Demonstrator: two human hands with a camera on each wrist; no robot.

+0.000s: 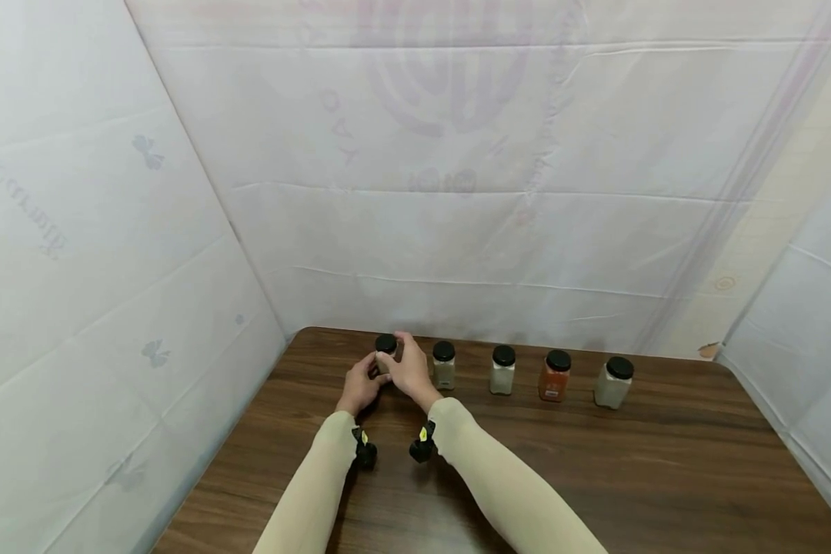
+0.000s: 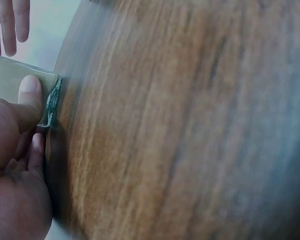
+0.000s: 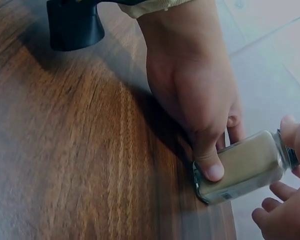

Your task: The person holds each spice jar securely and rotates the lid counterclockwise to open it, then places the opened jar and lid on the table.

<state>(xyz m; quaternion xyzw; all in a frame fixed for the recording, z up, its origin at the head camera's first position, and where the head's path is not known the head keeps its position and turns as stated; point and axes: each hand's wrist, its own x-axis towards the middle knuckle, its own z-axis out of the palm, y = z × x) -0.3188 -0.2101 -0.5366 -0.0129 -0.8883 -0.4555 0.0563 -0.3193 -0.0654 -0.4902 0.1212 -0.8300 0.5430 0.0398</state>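
At the far left of the table's back edge, a clear spice jar with a black lid and beige contents stands between both hands. Low on its body, the left hand grips it, the thumb lying flat along one face in the left wrist view. Around the lid, the right hand has its thumb at the near side and a finger reaching behind. From the right wrist view, the beige jar shows its base at the tabletop, and part of the lid is hidden by the right hand's fingers.
To the right stand more black-lidded jars in a row: two pale ones, an orange-red one and a whitish one. White sheeting rises behind the dark wooden table. Black wrist cameras hang below the cuffs.
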